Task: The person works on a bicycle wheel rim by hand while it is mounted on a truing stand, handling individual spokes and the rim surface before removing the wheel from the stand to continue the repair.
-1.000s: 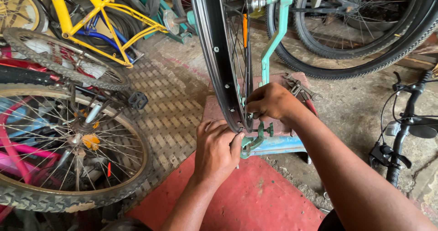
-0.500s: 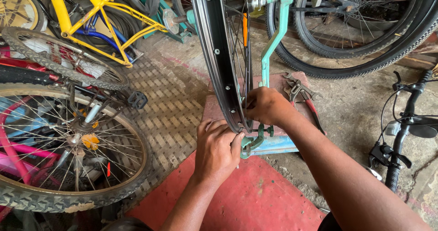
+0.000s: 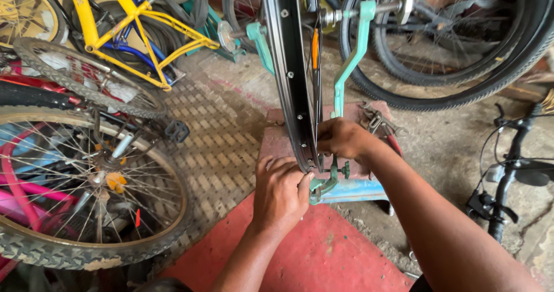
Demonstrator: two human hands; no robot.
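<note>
I see both hands at the bottom of a bare black bicycle rim (image 3: 288,78) that stands upright in a light green truing stand (image 3: 352,55). My left hand (image 3: 281,195) is curled against the near side of the rim's lowest point, its fingers bent and bunched, the thumb tip pressed at the rim edge just above the stand's lower arm. What the fingers pinch I cannot tell; they seem closed on the rim edge itself. My right hand (image 3: 344,138) sits just across the rim from the left, on the spoke side, fingers folded in toward the spokes (image 3: 317,96) near the rim; whether it grips a spoke or a small tool is hidden by the knuckles.

Directly beneath both hands lies a worn pinkish block (image 3: 276,142) carrying the stand, with a pale blue base (image 3: 358,189) below the right hand. Just beyond the right hand some metal tools (image 3: 378,122) lie on that block. Nearer to me than the left hand the floor is red (image 3: 323,251). Well off to the left of the left hand stands a knobbly tyred wheel (image 3: 86,194), and farther beyond it a yellow bicycle frame (image 3: 124,21). Well apart to the right of the right arm I see a black handlebar (image 3: 511,148), and beyond the right hand a large black tyre (image 3: 461,90).
</note>
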